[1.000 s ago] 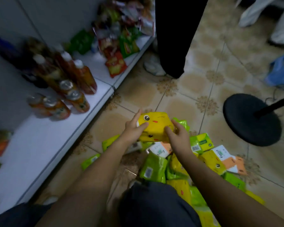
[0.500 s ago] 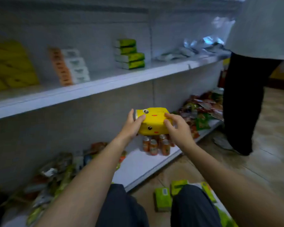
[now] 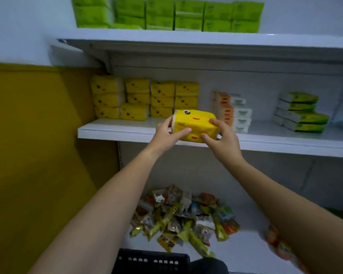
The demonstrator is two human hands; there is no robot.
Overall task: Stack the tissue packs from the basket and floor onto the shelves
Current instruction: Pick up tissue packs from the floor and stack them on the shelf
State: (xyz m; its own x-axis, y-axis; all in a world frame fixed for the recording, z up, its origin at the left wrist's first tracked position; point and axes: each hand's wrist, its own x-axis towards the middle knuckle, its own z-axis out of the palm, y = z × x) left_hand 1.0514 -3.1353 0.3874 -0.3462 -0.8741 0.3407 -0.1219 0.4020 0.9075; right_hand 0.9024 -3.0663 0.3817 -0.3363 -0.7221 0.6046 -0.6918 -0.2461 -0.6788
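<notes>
Higher now than half a second ago, both arms reach to the white middle shelf [image 3: 127, 133], where stacked yellow packs [image 3: 145, 97] fill the back left. The left hand [image 3: 166, 133] and right hand [image 3: 222, 141] each clasp one end of the yellow tissue pack [image 3: 194, 123], thumbs on its front face, holding it at the shelf's front edge. Snack packets [image 3: 182, 218] litter the bottom shelf behind a black basket [image 3: 152, 262].

Up from the floor pile of a second ago, the yellow tissue pack [image 3: 194, 125] now hangs at centre frame, carried by the left hand [image 3: 166, 135] and right hand [image 3: 222, 139] to the middle shelf [image 3: 127, 131] edge, just right of the stacked yellow packs [image 3: 145, 97].
</notes>
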